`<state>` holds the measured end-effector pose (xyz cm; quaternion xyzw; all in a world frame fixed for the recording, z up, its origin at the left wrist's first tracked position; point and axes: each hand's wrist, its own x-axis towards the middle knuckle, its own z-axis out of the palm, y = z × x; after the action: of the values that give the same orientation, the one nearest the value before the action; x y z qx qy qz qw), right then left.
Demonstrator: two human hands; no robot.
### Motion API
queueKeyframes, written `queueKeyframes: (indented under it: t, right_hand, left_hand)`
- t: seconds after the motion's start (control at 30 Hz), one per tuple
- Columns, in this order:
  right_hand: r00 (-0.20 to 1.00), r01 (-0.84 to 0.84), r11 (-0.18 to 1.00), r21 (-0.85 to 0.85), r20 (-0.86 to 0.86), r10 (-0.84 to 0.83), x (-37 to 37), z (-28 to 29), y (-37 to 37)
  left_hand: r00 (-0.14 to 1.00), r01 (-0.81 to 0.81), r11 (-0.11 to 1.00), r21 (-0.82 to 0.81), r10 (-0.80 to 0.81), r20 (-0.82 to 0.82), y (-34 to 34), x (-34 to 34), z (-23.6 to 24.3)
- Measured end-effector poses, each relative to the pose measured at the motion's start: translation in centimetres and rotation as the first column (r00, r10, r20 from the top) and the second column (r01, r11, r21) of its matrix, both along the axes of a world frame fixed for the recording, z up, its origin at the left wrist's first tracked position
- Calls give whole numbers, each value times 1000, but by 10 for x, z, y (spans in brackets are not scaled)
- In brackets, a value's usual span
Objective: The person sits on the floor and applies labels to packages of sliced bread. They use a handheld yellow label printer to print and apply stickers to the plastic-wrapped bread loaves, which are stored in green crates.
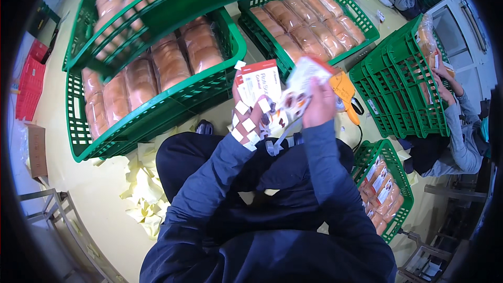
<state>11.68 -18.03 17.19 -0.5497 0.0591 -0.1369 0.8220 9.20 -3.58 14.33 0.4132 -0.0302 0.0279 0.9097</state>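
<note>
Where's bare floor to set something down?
Floor at left, between the cardboard box and yellow paper scraps. Crowded: ahead, green bread crates; right, an orange tool beside the right hand and another crate at lower right.

Bright, even light; glare streaks the wrapped loaves (306,39). Right hand (320,104) shows motion blur. Edges bend strongly, corners black.

Pale yellow floor (99,194): green crates (178,103), crumpled yellow paper scraps (146,194) strewn.
</note>
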Motion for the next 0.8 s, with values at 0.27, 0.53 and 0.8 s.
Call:
queueKeyframes:
  t: [0.27,0.53,0.8]
  right_hand:
    - [991,-68,997,-41,-120,62,18,-43,-33]
    - [964,-31,915,-402,-256,-80,31,-76,-20]
    - [827,-560,785,-264,-120,549,20,25,-30]
  left_hand:
    - [986,165,982,86,-162,-43,45,-3,53]
    - [994,108,924,366,-93,-58,65,-6,44]
    - [843,493,687,534,-530,-96,38,-25,55]
